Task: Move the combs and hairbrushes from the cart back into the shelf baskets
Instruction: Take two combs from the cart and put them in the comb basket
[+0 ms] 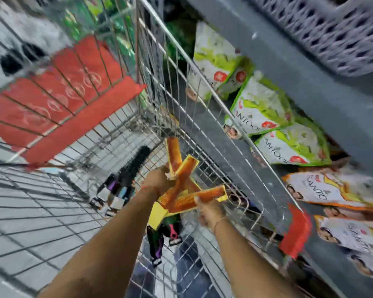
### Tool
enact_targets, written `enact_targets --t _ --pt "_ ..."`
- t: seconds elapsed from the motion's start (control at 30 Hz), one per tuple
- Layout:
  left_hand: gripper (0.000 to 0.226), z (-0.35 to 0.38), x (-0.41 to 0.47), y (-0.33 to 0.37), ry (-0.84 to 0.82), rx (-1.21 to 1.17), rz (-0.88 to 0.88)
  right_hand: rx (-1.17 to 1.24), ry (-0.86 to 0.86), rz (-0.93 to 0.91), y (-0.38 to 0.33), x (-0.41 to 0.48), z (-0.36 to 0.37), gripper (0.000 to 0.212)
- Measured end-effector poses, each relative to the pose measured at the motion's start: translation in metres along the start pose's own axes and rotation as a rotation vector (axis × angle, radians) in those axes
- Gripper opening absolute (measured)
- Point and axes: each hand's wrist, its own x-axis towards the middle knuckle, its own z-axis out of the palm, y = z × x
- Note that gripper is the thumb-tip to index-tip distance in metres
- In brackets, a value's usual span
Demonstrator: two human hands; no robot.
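Observation:
Both hands reach down into a wire shopping cart (pixel 202 100). My left hand (pixel 157 179) grips a fanned bunch of orange combs in yellow card sleeves (pixel 181 175). My right hand (pixel 207 209) holds one more orange comb (pixel 200 197) at its near end, touching the bunch. On the cart floor lie black round hairbrushes (pixel 136 162) with silver and purple handles, and below the combs another dark brush with a pink part (pixel 170 229). A grey perforated shelf basket (pixel 332 37) sits at the top right on the shelf.
A red fold-down seat flap (pixel 58 97) covers the cart's far end. To the right, a grey shelf (pixel 289 87) carries green-and-white packets (pixel 261 106) and orange-edged packets (pixel 323 190). A red corner bumper (pixel 295 231) marks the cart's near right rim. Tiled floor lies at the left.

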Motion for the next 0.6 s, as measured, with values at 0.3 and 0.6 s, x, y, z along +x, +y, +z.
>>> enact_targets --t 0.3,0.6 --pt "0.041 0.029 0.02 -0.008 0.021 0.206 0.028 0.527 -0.01 0.282 0.014 0.044 0.048 0.018" --pt "0.028 0.017 0.018 -0.006 -0.149 -0.083 -0.114 0.854 0.07 0.211 0.034 0.013 0.041 0.029"
